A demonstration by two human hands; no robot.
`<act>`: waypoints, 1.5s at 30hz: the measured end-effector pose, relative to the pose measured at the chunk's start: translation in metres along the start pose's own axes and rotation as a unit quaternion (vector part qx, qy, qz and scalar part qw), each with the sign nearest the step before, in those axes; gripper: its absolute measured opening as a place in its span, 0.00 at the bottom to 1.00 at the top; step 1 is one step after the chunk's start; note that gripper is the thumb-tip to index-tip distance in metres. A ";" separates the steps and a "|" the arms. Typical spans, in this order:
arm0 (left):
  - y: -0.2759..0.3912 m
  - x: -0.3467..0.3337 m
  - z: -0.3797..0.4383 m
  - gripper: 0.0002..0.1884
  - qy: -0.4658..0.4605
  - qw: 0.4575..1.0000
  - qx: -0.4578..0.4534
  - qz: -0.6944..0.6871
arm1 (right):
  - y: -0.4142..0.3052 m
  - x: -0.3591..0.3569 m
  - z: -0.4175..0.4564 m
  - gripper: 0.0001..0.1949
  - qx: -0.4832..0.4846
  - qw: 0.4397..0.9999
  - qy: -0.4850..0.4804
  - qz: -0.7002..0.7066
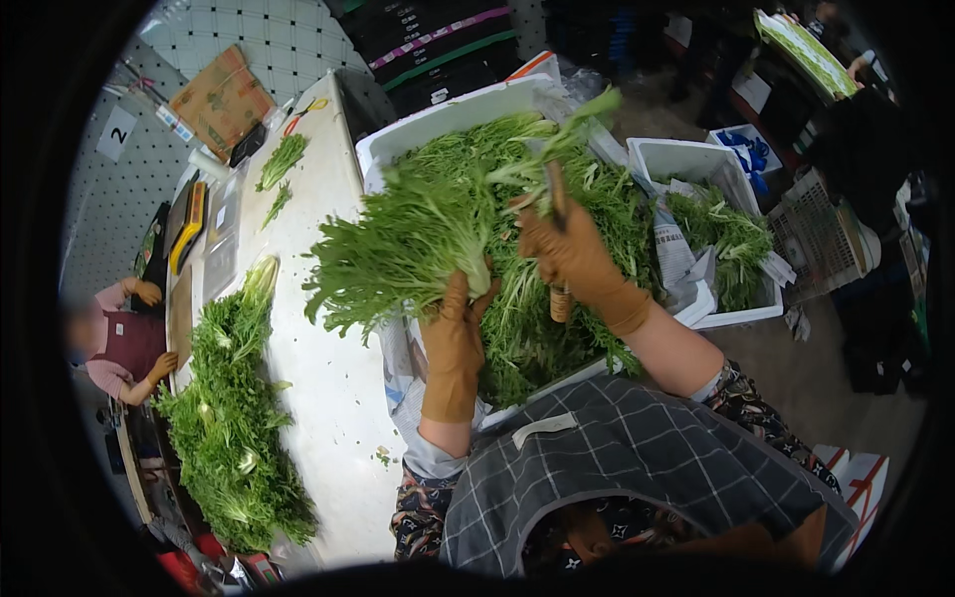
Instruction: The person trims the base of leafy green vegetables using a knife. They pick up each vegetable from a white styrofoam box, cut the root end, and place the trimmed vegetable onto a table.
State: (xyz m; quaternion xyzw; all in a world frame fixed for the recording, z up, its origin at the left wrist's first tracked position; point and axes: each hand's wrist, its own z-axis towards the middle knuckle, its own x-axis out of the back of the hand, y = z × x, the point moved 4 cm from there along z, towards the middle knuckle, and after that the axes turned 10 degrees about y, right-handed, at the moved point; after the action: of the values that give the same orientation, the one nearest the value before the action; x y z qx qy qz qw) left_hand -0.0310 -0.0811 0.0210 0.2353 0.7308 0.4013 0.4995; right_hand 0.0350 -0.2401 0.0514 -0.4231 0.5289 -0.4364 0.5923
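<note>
My gloved left hand (453,351) grips a head of frilly leafy greens (406,239), probably curly endive, by its pale base. The leaves fan out to the left. In my gloved right hand (578,261) is a knife (560,303), its wooden handle showing below the fist and its dark blade pointing up. A blurred leafy stem (556,142) lies against the blade and the thumb side of that hand; whether it is pinched there I cannot tell. Both hands are above a white foam box (455,108) filled with more greens (522,351).
Left of the box runs a white table (336,418) bearing a long pile of greens (231,425), orange-handled scissors (306,113) and a yellow-black device (186,227). Another person (130,336) stands across it. A smaller foam box (772,298) and a plastic crate (809,224) are at right.
</note>
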 end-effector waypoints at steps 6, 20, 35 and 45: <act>-0.014 0.010 -0.005 0.26 0.001 0.997 -0.019 0.068 | -0.001 -0.030 -0.005 0.11 0.054 0.998 -0.014 0.001; 0.010 0.007 -0.002 0.24 -0.029 0.991 0.033 -0.128 | 0.005 0.026 0.013 0.15 -0.209 0.959 0.081 0.175; 0.024 0.031 -0.014 0.27 -0.142 0.960 0.093 -0.221 | 0.050 0.019 0.033 0.29 -0.247 0.910 0.037 0.331; 0.031 0.047 -0.020 0.18 0.024 0.993 0.040 0.112 | 0.001 -0.075 -0.029 0.19 0.169 0.960 -0.162 -0.155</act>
State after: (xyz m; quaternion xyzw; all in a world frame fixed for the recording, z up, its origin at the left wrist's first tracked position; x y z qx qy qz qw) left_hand -0.0693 -0.0354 0.0248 0.3262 0.7272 0.4305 0.4237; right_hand 0.0017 -0.1683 0.0678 -0.4591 0.2723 -0.5311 0.6580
